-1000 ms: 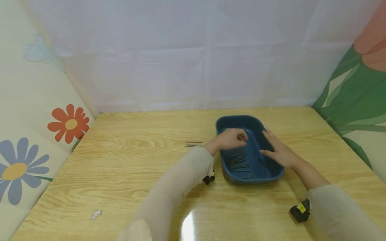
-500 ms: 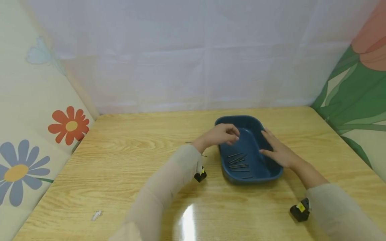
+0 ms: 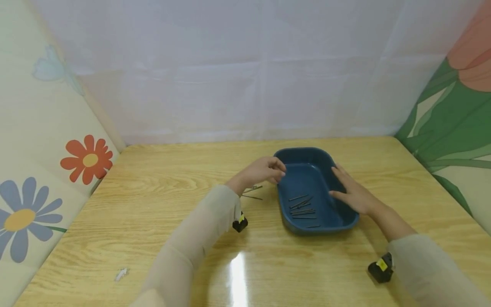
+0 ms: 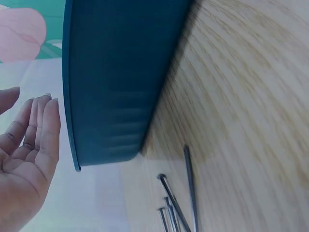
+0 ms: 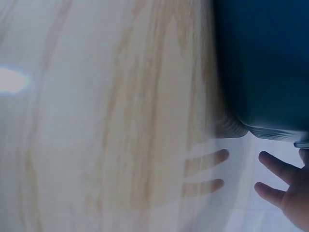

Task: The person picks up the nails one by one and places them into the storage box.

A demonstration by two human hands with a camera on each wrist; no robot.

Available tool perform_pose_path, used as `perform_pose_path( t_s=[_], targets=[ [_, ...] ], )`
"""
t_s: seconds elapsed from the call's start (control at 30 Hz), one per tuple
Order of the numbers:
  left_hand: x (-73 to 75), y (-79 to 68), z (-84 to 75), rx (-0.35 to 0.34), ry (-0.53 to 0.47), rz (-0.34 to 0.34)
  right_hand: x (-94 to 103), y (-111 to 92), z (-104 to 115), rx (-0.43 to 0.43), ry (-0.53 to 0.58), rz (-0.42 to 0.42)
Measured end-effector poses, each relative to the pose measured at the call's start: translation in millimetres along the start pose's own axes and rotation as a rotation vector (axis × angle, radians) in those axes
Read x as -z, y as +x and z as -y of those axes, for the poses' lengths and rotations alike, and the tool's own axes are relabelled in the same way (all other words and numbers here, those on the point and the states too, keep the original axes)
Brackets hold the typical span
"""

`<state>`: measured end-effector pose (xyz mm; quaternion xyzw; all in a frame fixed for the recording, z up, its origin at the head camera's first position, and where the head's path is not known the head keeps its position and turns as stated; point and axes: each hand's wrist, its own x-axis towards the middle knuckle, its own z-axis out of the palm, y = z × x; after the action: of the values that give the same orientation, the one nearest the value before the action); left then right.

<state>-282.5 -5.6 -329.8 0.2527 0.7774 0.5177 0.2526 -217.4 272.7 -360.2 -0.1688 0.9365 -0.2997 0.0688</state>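
Nails (image 3: pixel 303 211) in bin (image 3: pixel 304 177) (blue), left hand (image 3: pixel 261 170) near, right hand (image 3: pixel 355 197) at rim (image 3: pixel 320 230)

No text, brand or number can be read. A small bright yellow label (image 3: pixel 241 218) stands on the black boxy device (image 3: pixel 239 225) beside the cuff of the left pale beige fabric sleeve (image 3: pixel 192 243), and another yellow label (image 3: pixel 382 265) on the similar black device (image 3: pixel 377 273) beside the right beige sleeve (image 3: pixel 426 264); any markings are too small to make out.
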Motion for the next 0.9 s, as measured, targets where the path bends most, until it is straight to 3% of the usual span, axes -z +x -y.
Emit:
perform_pose_path(
  t_s=[0.4,0.63,0.9],
  targets=[
    [9.9,-14.0,2.0,0.031,0.017,-0.005,0.6,-1,2,-0.002,0.01,0.008],
    [19.0,-11.6,22.0,0.036,0.026,-0.036,1.8,-3,4,-0.002,0.014,0.004],
    [29.6,-16.2,37.7,0.049,0.149,-0.099,0.9,-3,6,-0.006,0.026,0.003]
  ],
)
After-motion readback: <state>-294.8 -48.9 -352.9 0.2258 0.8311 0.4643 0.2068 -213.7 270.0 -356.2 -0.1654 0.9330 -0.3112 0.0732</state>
